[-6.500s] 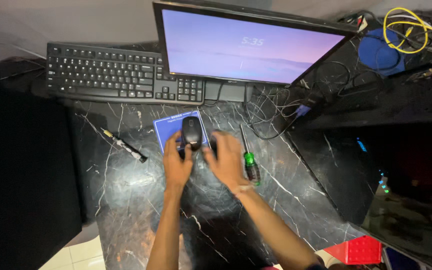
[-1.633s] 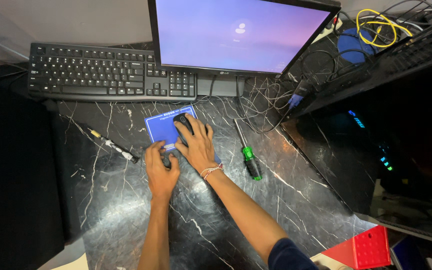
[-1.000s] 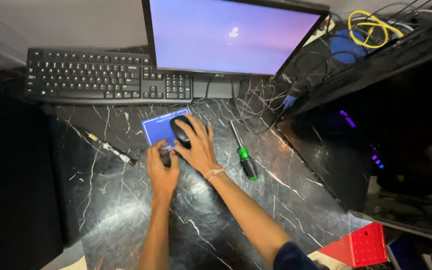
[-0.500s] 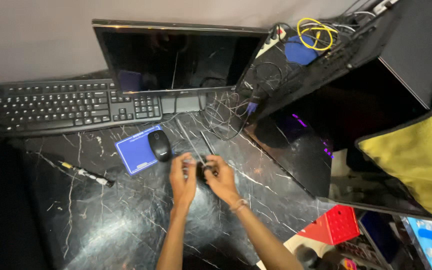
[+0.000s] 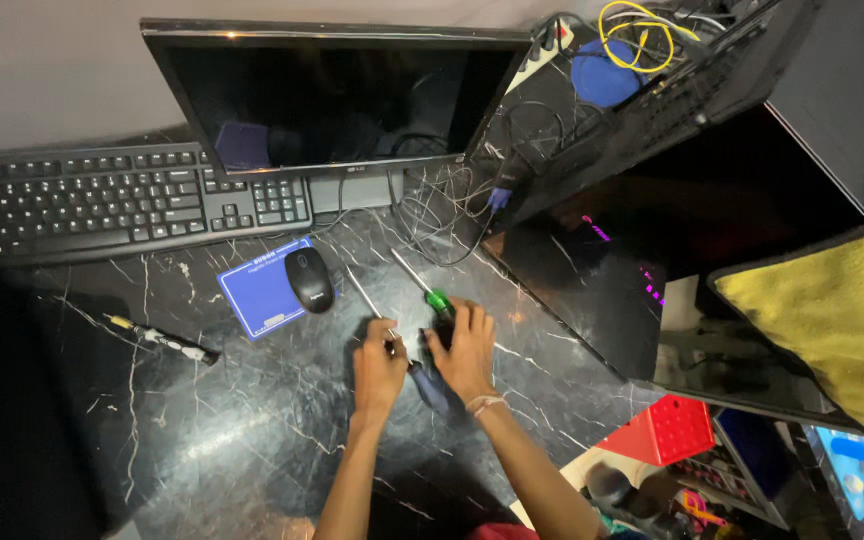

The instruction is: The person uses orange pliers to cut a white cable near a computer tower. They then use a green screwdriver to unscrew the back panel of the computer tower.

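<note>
My left hand [image 5: 380, 365] is closed around a long screwdriver [image 5: 364, 298] where its shaft meets the dark blue handle [image 5: 433, 388]. The shaft points up-left toward the black mouse [image 5: 309, 278]. My right hand [image 5: 464, 345] lies over the green handle of a second screwdriver [image 5: 438, 299], fingers curled on it. Its shaft runs up-left toward the monitor stand. Both tools lie low on the black marble desk [image 5: 232, 420]. The mouse rests alone on a blue mouse pad [image 5: 257, 295], left of both hands.
A dark monitor [image 5: 332, 95] and black keyboard [image 5: 102, 200] stand at the back. A small pen-like tool [image 5: 162, 340] lies at the left. An open computer case [image 5: 692, 190] with tangled cables [image 5: 452, 200] fills the right. A red crate [image 5: 667, 430] sits below the desk edge, beside a yellow cloth [image 5: 832, 310].
The monitor has gone from lit to dark. My hands left the mouse and moved right onto the two screwdrivers. The view has swung toward the computer case.
</note>
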